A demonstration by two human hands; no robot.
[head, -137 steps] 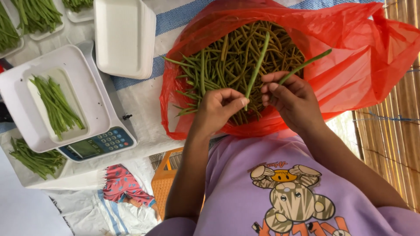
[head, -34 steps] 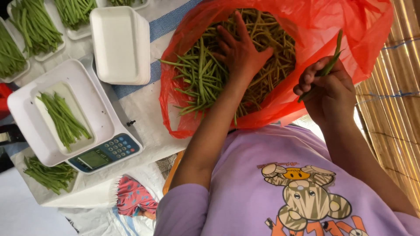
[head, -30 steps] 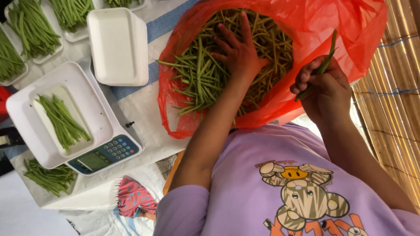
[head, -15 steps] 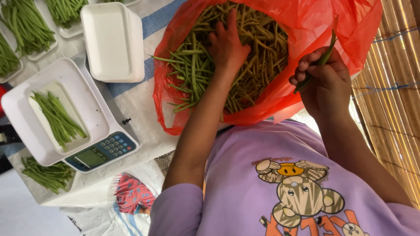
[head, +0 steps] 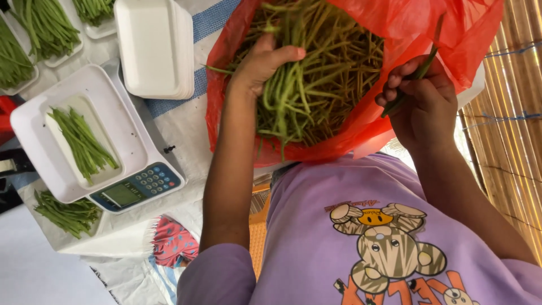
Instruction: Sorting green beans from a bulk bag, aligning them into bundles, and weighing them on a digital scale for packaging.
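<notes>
While the left hand (head: 262,62) is sunk in the heap of long green beans (head: 344,56) inside the open red plastic bag (head: 361,133), its fingers are curled tight around a thick bunch of them, thumb on top. The right hand (head: 420,99) hovers at the bag's right edge, pinching a single green bean (head: 420,65) between thumb and fingertips, the rest of the hand closed.

The bag sits far and right on the worktop (head: 180,130). To its left stands a white digital scale (head: 141,186) with a shallow white foam tray (head: 104,121) on it, carrying a small row of beans. A stack of empty white foam trays (head: 152,45) lies just beyond.

The step in hand looks like drawing a handful for portioning. The next move probably calls for lifting the bunch clear without snagging loose beans, carrying it left across to the tray on the scale, and laying the beans lengthwise beside those there.
</notes>
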